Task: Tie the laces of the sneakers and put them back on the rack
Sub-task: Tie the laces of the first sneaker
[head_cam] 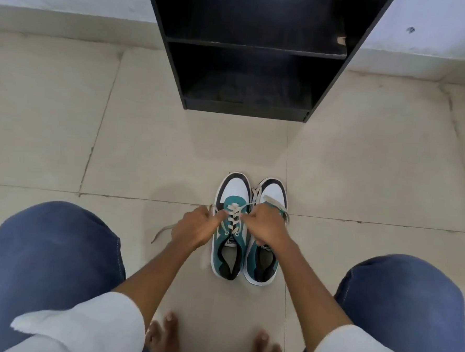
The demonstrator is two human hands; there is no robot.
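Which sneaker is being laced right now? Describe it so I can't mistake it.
Start at the black rack against the wall; a pair of sneakers stands on the floor before it. It is the left sneaker, with both hands pulling its lace ends, unlike its neighbour, whose laces lie loose.

Bare floor (241, 143) between sneakers (247, 225) and rack (248, 76) (shelves unoccupied), knees flanking

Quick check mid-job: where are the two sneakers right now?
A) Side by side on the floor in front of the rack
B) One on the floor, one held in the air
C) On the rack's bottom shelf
A: both sneakers stand side by side on the tiled floor, short of the black rack, while the left hand and right hand pull the laces of the left-side one.
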